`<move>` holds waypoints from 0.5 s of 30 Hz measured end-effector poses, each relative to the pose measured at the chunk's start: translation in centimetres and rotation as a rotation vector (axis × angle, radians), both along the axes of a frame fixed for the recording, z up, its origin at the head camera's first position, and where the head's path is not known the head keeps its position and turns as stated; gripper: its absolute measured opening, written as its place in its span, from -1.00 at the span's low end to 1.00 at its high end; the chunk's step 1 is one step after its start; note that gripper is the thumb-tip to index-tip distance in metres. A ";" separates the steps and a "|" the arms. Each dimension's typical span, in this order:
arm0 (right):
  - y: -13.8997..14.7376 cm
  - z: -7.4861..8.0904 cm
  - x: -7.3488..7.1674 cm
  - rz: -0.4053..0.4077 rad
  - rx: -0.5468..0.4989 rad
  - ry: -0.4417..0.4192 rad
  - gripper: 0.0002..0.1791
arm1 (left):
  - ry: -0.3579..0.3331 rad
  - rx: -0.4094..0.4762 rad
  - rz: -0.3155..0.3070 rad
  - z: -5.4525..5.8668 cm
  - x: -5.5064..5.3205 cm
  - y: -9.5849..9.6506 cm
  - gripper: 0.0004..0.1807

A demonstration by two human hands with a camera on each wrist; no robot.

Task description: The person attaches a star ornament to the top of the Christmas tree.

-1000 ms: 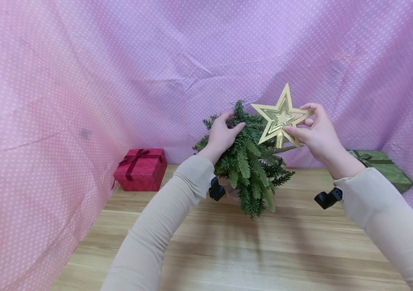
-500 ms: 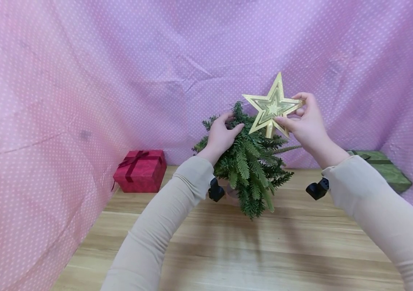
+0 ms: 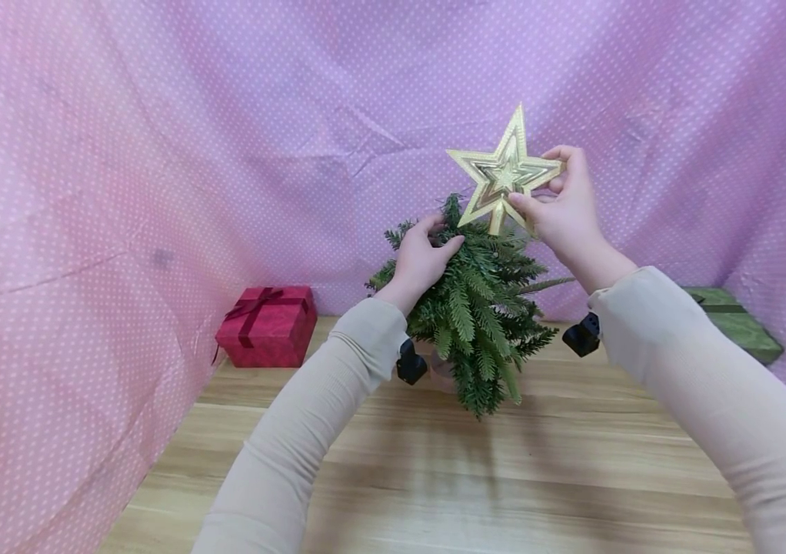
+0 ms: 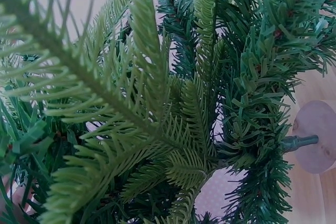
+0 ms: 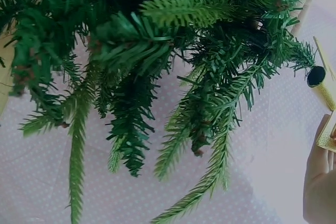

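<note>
A small artificial Christmas tree [image 3: 476, 308] stands on the wooden table. My left hand [image 3: 422, 258] grips it just below its tip, thumb in front and the other fingers partly hidden by needles. Branches fill the left wrist view, where the round pale base [image 4: 315, 137] shows at the right. Thumb and fingers of my right hand [image 3: 566, 204] pinch a gold star tree topper [image 3: 506, 175] by its right side. Its hollow tube [image 3: 497, 218] points down, to the right of the tree's tip. In the right wrist view the tube's dark opening [image 5: 316, 76] is close beside a sprig.
A red gift box [image 3: 268, 327] with a dark ribbon sits at the back left of the table [image 3: 393, 477]. At the back right, behind my right forearm, lies a green gift box [image 3: 739, 323]. Pink dotted cloth [image 3: 393, 92] hangs around the back and sides.
My right hand has carried the star up and to the left, from beside the branches to near the tree's tip. The left hand has kept its place on the tree.
</note>
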State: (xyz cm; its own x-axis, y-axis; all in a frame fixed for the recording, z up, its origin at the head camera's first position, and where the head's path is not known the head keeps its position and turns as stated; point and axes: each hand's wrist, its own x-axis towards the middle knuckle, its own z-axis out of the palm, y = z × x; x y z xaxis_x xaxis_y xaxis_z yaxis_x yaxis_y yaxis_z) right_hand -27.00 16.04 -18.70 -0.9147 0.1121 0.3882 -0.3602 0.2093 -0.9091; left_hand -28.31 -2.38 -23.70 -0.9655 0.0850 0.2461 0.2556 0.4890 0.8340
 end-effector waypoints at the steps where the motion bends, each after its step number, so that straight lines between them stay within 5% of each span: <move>1: -0.1 0.0 -0.1 0.001 0.010 0.007 -0.40 | -0.002 -0.001 0.001 0.0 0.0 0.0 -0.44; 15: -1.4 0.8 -1.2 0.006 -0.010 0.067 -0.40 | -0.002 0.013 0.005 -0.1 -0.1 0.0 -0.43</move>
